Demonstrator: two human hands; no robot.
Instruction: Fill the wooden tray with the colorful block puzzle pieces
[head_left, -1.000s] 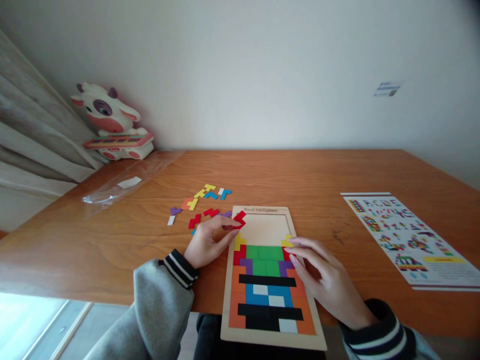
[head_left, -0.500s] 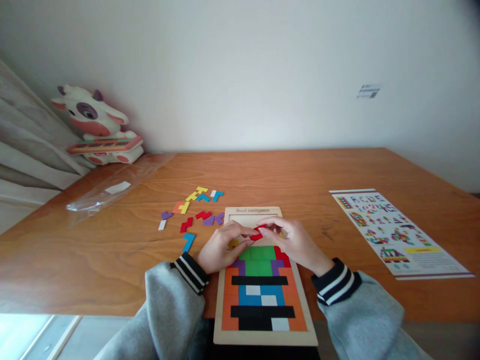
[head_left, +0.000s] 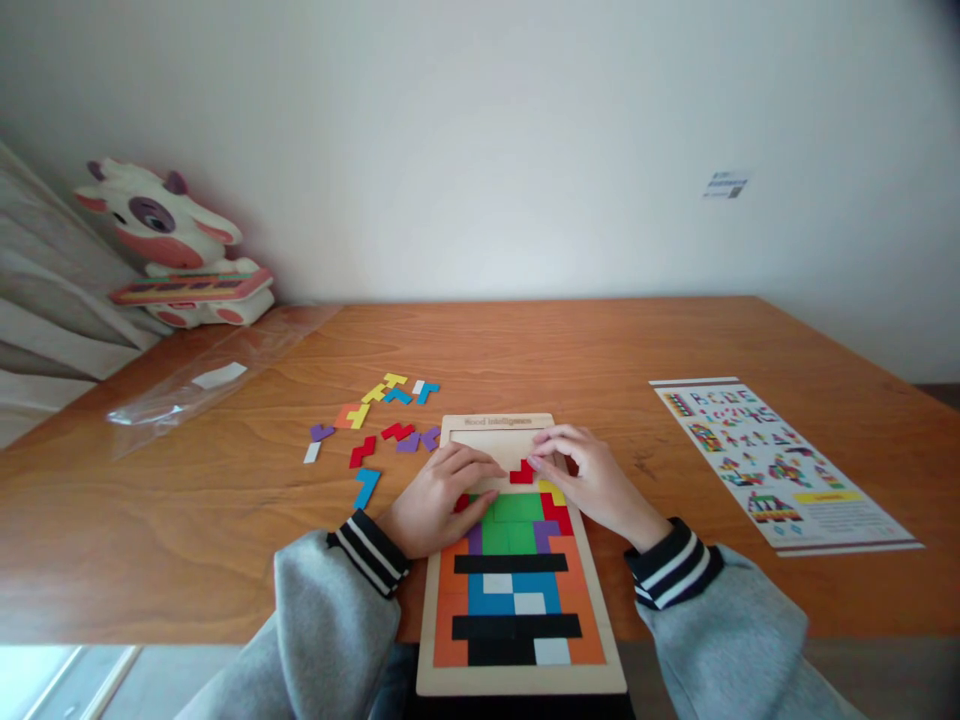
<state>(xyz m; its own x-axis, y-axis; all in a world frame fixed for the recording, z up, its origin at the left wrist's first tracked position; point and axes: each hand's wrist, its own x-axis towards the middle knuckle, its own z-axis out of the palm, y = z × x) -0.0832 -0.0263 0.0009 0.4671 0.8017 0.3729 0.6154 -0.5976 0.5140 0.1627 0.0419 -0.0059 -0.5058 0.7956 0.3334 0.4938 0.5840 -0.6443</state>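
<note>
The wooden puzzle board (head_left: 521, 690) lies at the near edge of the tabletop (head_left: 585, 370), reaching past it toward the person. The red piece (head_left: 523, 472) is within the board's frame, in its upper part, just above the green pieces (head_left: 517, 508). The right hand (head_left: 600, 480) comes in over the board's right side, its thumb and index finger closed on the right end of the red piece. The left hand (head_left: 442, 500) lies across the board's left edge, fingers slightly bent and parted, their tips near the red piece without gripping it; what lies under the palm is hidden. Below the green pieces, the board is filled with purple, orange, black, blue and white pieces, and a yellow piece (head_left: 553, 491) sits at its right side, beneath the right hand. Left of the board are scattered loose pieces (head_left: 366, 490) in blue, red, purple, white, orange and yellow. Farther left and beyond the board lie a clear plastic bag (head_left: 176, 395) and, behind it, a cow toy with a keyboard (head_left: 180, 245). A printed pattern sheet (head_left: 787, 470) lies flat, well to the right of the board.
</note>
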